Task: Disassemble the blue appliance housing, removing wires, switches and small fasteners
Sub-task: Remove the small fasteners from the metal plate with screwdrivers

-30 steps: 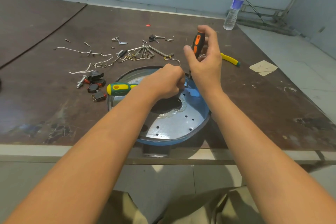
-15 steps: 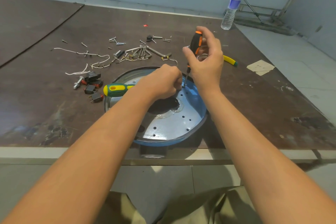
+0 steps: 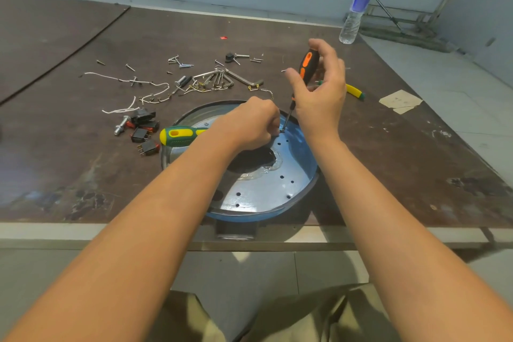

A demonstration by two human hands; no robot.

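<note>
Dark brown, scuffed laminate was the worktable [image 3: 388,147], and everything here hangs off the round blue metal appliance housing [image 3: 277,189], which sat at the table's near edge, right in front of the person, its pale perforated plate facing up. Beyond the housing lay the stuff already pulled out: white cloth-covered wires [image 3: 125,80] to its far left, a bunch of silver hex keys [image 3: 222,78] straight behind it, small black rocker switches [image 3: 144,133] just left of its rim, and loose screws [image 3: 180,62] scattered further back. A clear plastic water bottle [image 3: 355,8] stood well behind and to the right.

The right hand [image 3: 322,91] was wrapped around the black-and-orange handle of a slim screwdriver [image 3: 304,69], fingertips closed on it, with the tip down at a fastener near the housing's far rim. The left hand [image 3: 249,125] was curled into a fist right beside that tip, pinching something tiny there; I couldn't tell what. A green-and-yellow handled tool [image 3: 177,136] stuck out from under the left wrist, across the housing's left rim.

My two cents on the step: keep the shaft square to the screw head, press down before twisting, and let the left fingers brace whatever's spinning underneath. With the driver tilted like that it could cam out and chew the head. Catch the screw as it frees so it doesn't drop through the centre hole.
</note>
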